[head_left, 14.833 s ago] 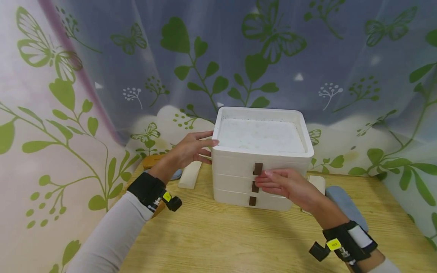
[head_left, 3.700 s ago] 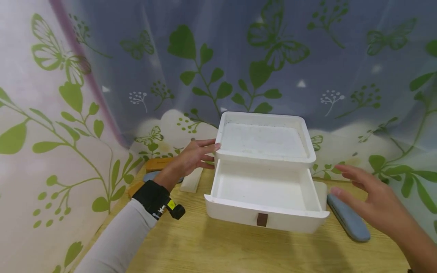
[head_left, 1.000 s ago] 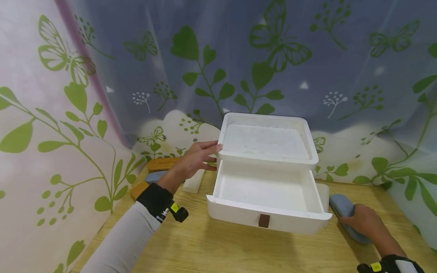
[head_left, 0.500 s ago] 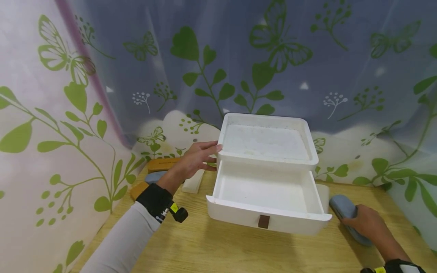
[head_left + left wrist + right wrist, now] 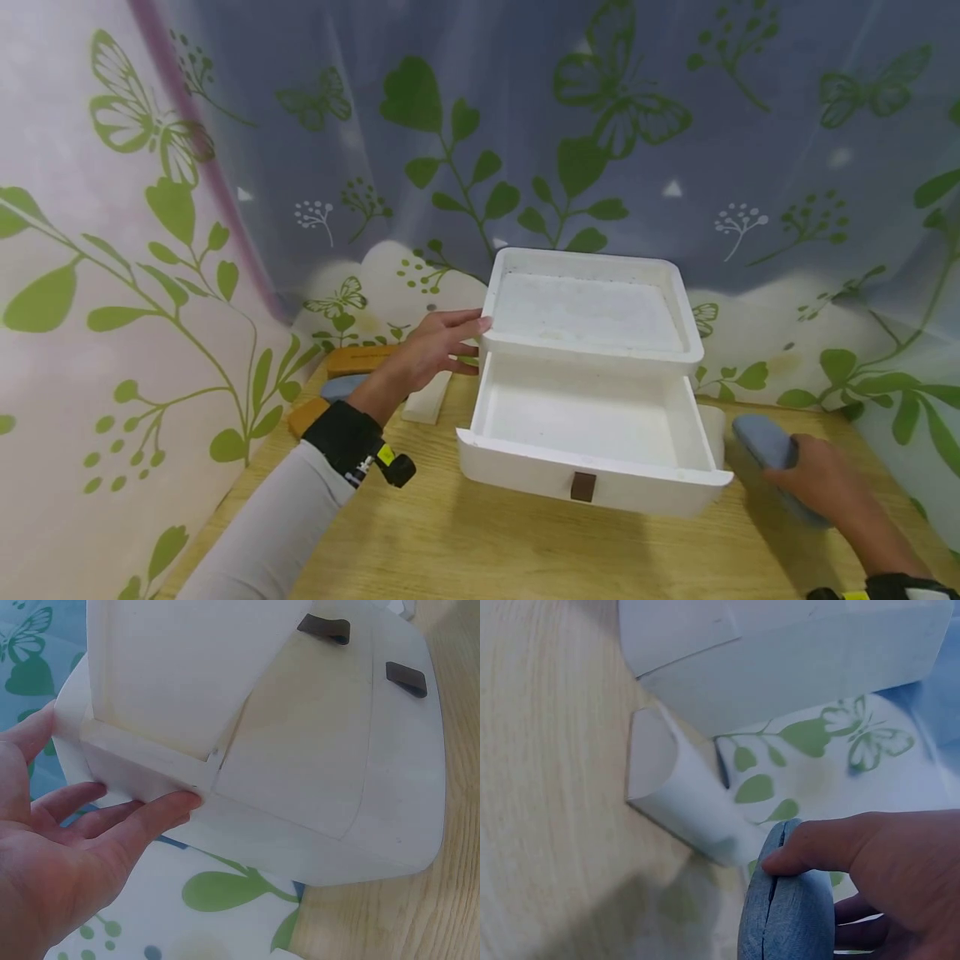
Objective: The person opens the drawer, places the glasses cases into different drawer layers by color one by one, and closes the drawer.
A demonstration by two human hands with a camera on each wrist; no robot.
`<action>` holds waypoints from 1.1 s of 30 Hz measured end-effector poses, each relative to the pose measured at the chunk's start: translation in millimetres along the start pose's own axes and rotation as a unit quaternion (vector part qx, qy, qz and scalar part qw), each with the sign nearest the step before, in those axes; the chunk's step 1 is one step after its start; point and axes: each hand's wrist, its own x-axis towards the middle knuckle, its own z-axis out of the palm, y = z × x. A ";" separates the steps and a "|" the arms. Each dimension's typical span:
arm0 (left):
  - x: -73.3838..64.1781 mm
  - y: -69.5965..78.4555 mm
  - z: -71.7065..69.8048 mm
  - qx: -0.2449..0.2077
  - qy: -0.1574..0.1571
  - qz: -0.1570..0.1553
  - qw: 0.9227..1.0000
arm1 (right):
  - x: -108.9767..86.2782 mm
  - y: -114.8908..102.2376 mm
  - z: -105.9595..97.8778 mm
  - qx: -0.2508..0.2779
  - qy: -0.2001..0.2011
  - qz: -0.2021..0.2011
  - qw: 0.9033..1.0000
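Note:
A white drawer unit [image 5: 693, 350] with a shallow tray top stands against the curtain. Its top drawer [image 5: 585, 468], with a brown pull tab, is pulled out and holds nothing. My left hand [image 5: 427, 354] rests its fairly straight fingers on the unit's left side, thumb at the top corner; in the left wrist view the fingertips touch the white side wall. To the right of the unit, my right hand [image 5: 828, 483] grips a blue fabric-covered glasses case [image 5: 763, 440] between thumb and fingers. The right wrist view shows the case's seam [image 5: 769, 919] beside the thumb; the case appears raised off the table.
A white case [image 5: 694, 791] lies on the table [image 5: 525, 550] right beside the unit. Left of it are an orange case [image 5: 358, 359], a blue one [image 5: 343, 387], another orange item [image 5: 303, 415] and a cream block-like case [image 5: 427, 400]. Patterned curtains [image 5: 525, 150] enclose the back and sides.
Earlier the top drawer was closed, then it was pulled out. My right hand went to the blue glasses case, gripped it and has just shifted it slightly right. The left hand stayed on the unit.

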 end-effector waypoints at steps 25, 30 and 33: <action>-0.9 0.7 1.9 0.005 0.006 0.002 1.000 | -22.4 -40.0 -56.9 -0.018 0.109 -0.030 0.993; -0.4 0.2 1.8 0.010 0.003 0.008 1.000 | -27.5 -48.1 -65.9 -0.015 0.120 -0.033 0.992; -0.2 0.2 2.1 0.009 0.004 0.006 1.000 | -30.6 -52.3 -71.5 -0.012 0.121 -0.034 0.992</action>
